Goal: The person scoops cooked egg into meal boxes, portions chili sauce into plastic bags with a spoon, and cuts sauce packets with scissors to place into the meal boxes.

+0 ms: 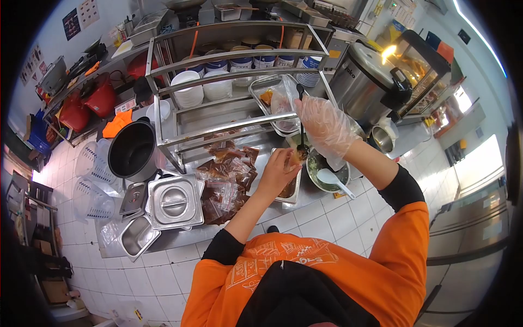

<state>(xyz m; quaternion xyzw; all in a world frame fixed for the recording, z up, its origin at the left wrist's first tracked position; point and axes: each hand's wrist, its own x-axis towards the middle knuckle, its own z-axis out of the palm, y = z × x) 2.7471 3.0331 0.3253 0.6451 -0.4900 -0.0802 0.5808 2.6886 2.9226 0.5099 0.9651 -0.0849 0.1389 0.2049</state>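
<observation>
My right hand, in a clear plastic glove, is closed round a long black spoon. The spoon stands almost upright, with its bowl low beside the fingers of my left hand. That left hand is bare, its fingers curled round something small and pale that I cannot make out. Just below the hands, a metal bowl holds chopped green food and a white spoon. Partly under my left hand is a metal pan with brown contents. Behind the hands, a metal tray holds a clear plastic bag.
Several sealed bags of brown sauce lie on the steel table left of my arm. Beside them are a lidded metal container and a black pot. A steel rack spans the table; a large cooker stands to the right.
</observation>
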